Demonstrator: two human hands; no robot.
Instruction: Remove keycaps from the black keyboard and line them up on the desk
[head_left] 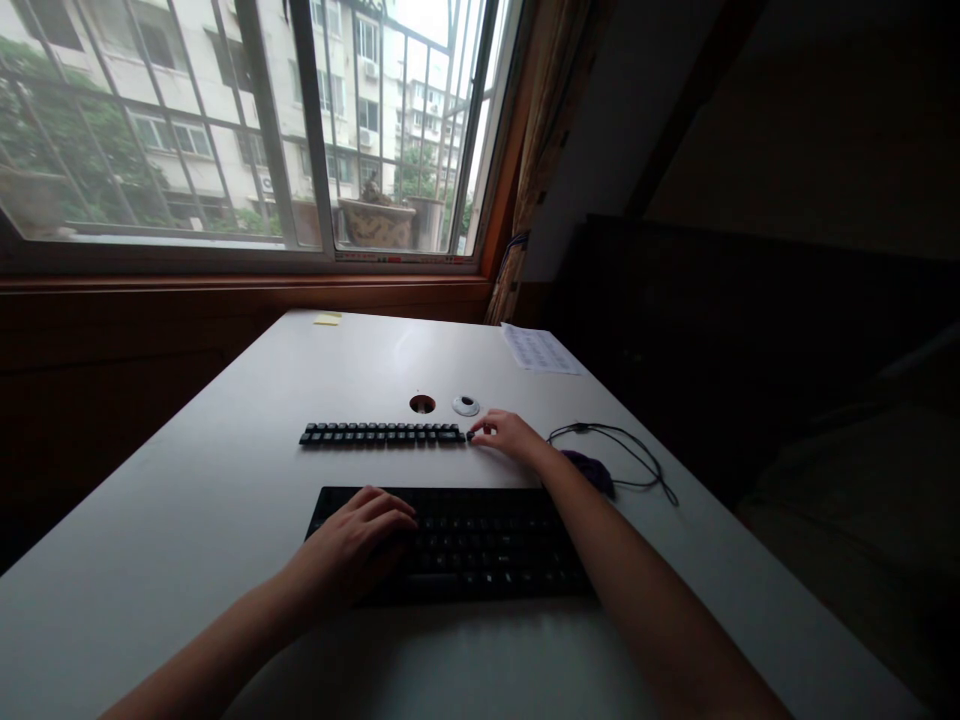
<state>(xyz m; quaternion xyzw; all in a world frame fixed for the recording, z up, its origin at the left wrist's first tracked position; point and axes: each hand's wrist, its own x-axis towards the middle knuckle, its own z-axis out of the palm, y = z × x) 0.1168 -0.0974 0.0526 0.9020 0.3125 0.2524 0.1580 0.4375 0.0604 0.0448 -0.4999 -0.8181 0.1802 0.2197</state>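
A black keyboard (487, 545) lies across the near part of the white desk. My left hand (367, 530) rests over its left side, fingers stretched forward and lying on it; the thumb is hidden. Beyond the keyboard, loose black keycaps (382, 434) stand lined up in two rows. At the right end of these rows my right hand (510, 435) pinches a single small keycap (470, 436) between thumb and fingertips, down at desk level. My right forearm covers the keyboard's right end.
A coiled black cable (637, 450) and a dark bundle (589, 470) lie right of my right hand. Behind the rows are a desk hole (422, 404) and a round white cover (466, 405). Printed paper (544, 350) and a yellow note (328, 319) lie at the far edge.
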